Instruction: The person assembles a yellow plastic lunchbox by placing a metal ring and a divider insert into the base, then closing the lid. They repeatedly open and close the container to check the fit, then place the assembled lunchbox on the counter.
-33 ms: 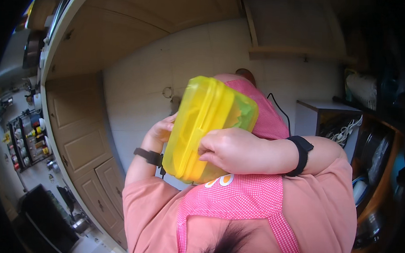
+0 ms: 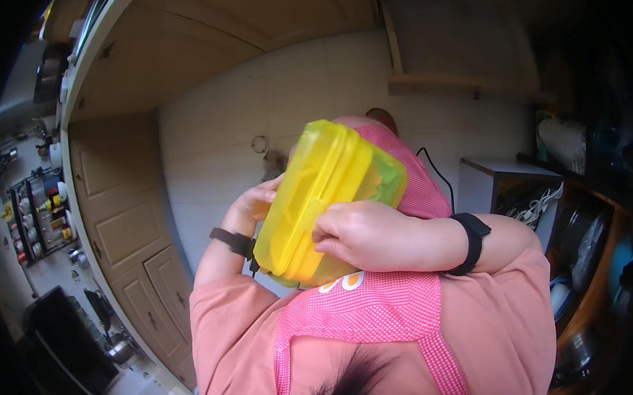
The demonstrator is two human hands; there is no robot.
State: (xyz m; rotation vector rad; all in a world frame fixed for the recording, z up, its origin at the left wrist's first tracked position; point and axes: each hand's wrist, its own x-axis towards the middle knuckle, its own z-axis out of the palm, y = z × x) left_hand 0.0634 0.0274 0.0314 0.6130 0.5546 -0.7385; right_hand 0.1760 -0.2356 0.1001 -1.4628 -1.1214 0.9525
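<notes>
A see-through yellow plastic box [image 2: 288, 196] with a lid is held tilted before my apron. Something green [image 2: 388, 183] shows through its right wall. My left hand [image 2: 261, 197] grips the box from its left side, its fingers partly hidden behind it. Across the front, my right hand [image 2: 350, 231] is closed, with curled fingers pressed at the clasp [image 2: 311, 215] by the lid's seam. What exactly the fingertips pinch is hidden.
Wooden cabinet doors [image 2: 125, 210] stand at the left, beside a counter with a bottle rack [image 2: 40, 217] and a pot [image 2: 120, 350]. Pale tiled floor [image 2: 214, 122] lies beyond the box. An open cabinet [image 2: 511, 179] at the right holds white cables [image 2: 538, 206].
The yellow box has shifted very slightly to the right. Both hands keep their hold on it.
</notes>
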